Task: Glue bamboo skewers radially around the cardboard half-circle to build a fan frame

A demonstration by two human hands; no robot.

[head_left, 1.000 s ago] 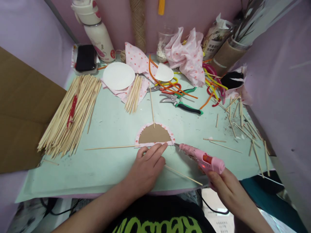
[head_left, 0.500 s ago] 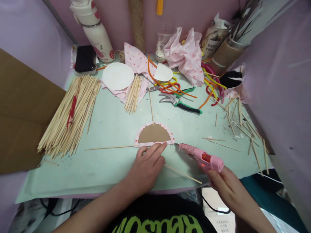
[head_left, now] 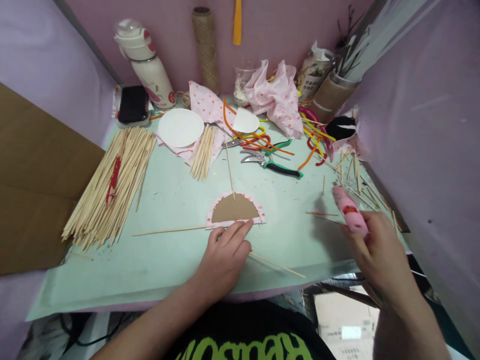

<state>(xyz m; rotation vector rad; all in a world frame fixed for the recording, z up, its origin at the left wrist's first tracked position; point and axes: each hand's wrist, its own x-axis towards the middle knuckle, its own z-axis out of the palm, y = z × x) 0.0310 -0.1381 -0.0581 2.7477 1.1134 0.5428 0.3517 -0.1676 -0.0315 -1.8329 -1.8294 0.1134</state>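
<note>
A cardboard half-circle (head_left: pixel 233 208) edged with pink dotted fabric lies on the pale green table. My left hand (head_left: pixel 228 255) presses its fingertips on the straight lower edge, where a long thin stick (head_left: pixel 168 231) runs out to the left. Whether those fingers pinch anything is hidden. Another stick (head_left: pixel 229 167) touches the top of the curved edge, and one more (head_left: pixel 279 264) extends right from beneath my left hand. At the right, my right hand (head_left: pixel 371 245) is wrapped round a pink glue gun (head_left: pixel 350 210), raised over the table.
A big pile of sticks (head_left: pixel 112 185) lies left, beside a cardboard sheet (head_left: pixel 41 185). Green-handled pruners (head_left: pixel 277 167), a white disc (head_left: pixel 180 128), dotted fabric (head_left: pixel 275 97) and a bottle (head_left: pixel 152 75) are behind. Short stick pieces (head_left: pixel 358 175) are scattered at the right.
My right hand has carried the glue gun away from the half-circle's right corner, to the right and up. My left hand stays on the lower edge. The camera view has shifted slightly.
</note>
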